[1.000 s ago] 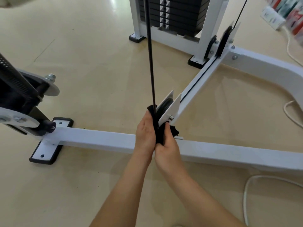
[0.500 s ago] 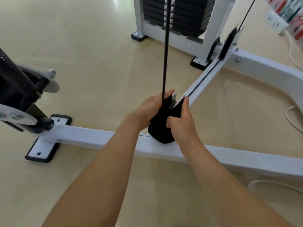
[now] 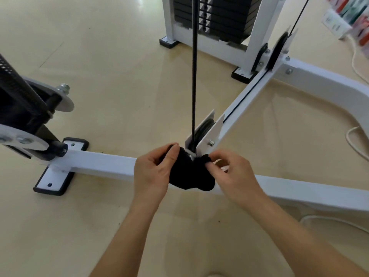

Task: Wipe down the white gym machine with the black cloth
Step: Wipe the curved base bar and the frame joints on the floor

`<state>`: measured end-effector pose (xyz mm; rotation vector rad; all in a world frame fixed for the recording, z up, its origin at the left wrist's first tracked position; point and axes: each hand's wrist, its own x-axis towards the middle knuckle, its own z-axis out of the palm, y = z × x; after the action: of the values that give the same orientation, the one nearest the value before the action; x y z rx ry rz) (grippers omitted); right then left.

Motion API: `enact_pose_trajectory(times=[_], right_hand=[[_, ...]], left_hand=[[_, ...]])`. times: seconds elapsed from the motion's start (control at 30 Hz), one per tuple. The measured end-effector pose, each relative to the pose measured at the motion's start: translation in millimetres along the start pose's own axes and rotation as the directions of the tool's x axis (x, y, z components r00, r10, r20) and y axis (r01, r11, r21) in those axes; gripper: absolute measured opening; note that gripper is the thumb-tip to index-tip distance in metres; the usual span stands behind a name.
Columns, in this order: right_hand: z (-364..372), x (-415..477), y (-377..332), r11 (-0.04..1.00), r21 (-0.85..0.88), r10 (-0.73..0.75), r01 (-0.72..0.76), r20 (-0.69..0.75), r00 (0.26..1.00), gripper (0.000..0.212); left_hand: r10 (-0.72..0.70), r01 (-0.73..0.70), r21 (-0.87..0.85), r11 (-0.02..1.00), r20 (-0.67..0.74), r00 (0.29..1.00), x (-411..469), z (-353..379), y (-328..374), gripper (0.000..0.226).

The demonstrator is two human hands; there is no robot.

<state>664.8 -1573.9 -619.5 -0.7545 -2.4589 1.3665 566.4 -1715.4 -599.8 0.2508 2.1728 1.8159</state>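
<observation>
The black cloth (image 3: 188,174) lies bunched over the white gym machine's floor beam (image 3: 103,162), right at the base of the low pulley bracket (image 3: 209,134). My left hand (image 3: 153,170) grips the cloth's left end, thumb and fingers curled round it. My right hand (image 3: 231,172) pinches the cloth's right end beside the bracket. A black cable (image 3: 194,76) rises straight up from the pulley. A second white beam (image 3: 245,100) runs diagonally back to the weight stack (image 3: 215,19).
At the left, a black spring-and-plate assembly (image 3: 24,116) stands over the beam's foot plate (image 3: 58,172). White cords (image 3: 355,136) trail on the beige floor at the right. Blurred packages (image 3: 347,19) sit at the top right.
Both hands have come down off the pulley bracket and moved apart, spreading the cloth across the floor beam. The bracket, covered half a second ago, is uncovered now.
</observation>
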Motion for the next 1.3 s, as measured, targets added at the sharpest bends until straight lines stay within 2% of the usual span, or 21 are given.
enact_pose_trajectory(times=[0.07,0.17,0.27,0.33,0.37,0.43,0.47,0.53,0.63,0.67,0.73,0.77,0.8,0.87,0.93,1.0,1.03,1.07,1.13,1.2,1.3], right_hand=[[-25,2,-3,0.98,0.169,0.12,-0.109,-0.056,0.991,0.017],[-61,16,-14,0.937,0.339,0.188,-0.087,-0.276,0.943,0.019],[-67,48,-37,0.948,0.293,0.004,0.121,-0.391,0.92,0.015],[-49,67,-52,0.948,0.125,-0.249,0.293,-0.28,0.927,0.012],[-36,74,-54,0.939,0.003,-0.342,0.345,-0.131,0.931,0.016],[-12,85,-42,0.859,-0.295,-0.365,0.419,0.223,0.904,0.029],[-6,88,-34,0.779,-0.421,-0.352,0.465,0.321,0.879,0.035],[-8,96,-22,0.656,-0.515,-0.408,0.552,0.374,0.833,0.048],[-13,110,-19,0.609,-0.5,-0.531,0.616,0.32,0.784,0.035],[-13,117,-16,0.623,-0.491,-0.551,0.609,0.277,0.787,0.032],[-11,128,-10,0.812,-0.355,-0.457,0.464,0.107,0.883,0.031],[-10,130,-11,0.931,-0.158,-0.334,0.33,0.0,0.943,0.033],[-8,130,-12,0.985,0.105,-0.132,0.138,-0.062,0.989,0.035],[-2,125,-11,0.858,0.461,0.265,-0.225,-0.023,0.964,0.038],[2,124,-12,0.734,0.565,0.417,-0.376,0.061,0.907,0.043],[2,120,-16,0.739,0.54,0.452,-0.402,0.046,0.891,0.048],[-2,116,-17,0.802,0.454,0.439,-0.389,-0.006,0.898,0.049],[-5,111,-13,0.866,0.366,0.402,-0.34,-0.105,0.91,0.046],[-5,81,-10,0.913,0.356,0.285,-0.2,-0.205,0.936,0.037],[12,47,-17,0.885,0.444,0.217,-0.141,-0.125,0.968,0.042],[36,55,-23,0.779,0.594,0.307,-0.202,-0.081,0.948,0.058]], left_hand=[[0.024,-0.026,0.083,0.996,0.023,0.999,-15,-11,10,0.017],[-0.024,0.027,-0.018,0.999,0.141,0.99,-37,-5,21,0.008],[-0.087,0.097,-0.06,0.993,0.151,0.985,-49,19,14,0.023],[-0.11,0.115,-0.037,0.993,0.116,0.987,-50,32,7,0.019],[-0.125,0.131,-0.044,0.99,0.126,0.984,-49,36,3,0.014],[-0.144,0.151,-0.023,0.988,0.195,0.97,-46,40,-2,0.009],[-0.142,0.14,0.025,0.99,0.23,0.963,-45,38,-5,0.015],[-0.131,0.111,0.098,0.989,0.232,0.964,-38,31,-12,0.02],[-0.078,0.075,0.081,0.994,0.036,0.996,-18,16,-15,0.021],[-0.043,0.044,0.023,0.999,-0.022,0.999,-6,11,-12,0.022],[0.013,-0.014,-0.058,0.998,-0.025,1.0,23,5,1,0.027],[0.012,-0.009,-0.063,0.998,0.04,0.999,41,5,7,0.028],[-0.008,0.015,-0.049,0.999,0.142,0.99,59,8,14,0.026],[-0.066,0.078,-0.018,0.997,0.36,0.931,91,19,21,0.026],[-0.145,0.148,0.038,0.988,0.541,0.828,118,38,23,0.031],[-0.243,0.161,0.185,0.969,0.643,0.726,133,58,22,0.039],[-0.286,0.174,0.231,0.957,0.669,0.686,139,66,22,0.041],[-0.317,0.2,0.247,0.948,0.693,0.648,144,71,21,0.047],[-0.361,0.246,0.266,0.932,0.751,0.553,150,76,19,0.063],[-0.392,0.271,0.293,0.917,0.786,0.478,154,80,22,0.055],[-0.459,0.322,0.34,0.884,0.764,0.454,149,90,37,0.048]])
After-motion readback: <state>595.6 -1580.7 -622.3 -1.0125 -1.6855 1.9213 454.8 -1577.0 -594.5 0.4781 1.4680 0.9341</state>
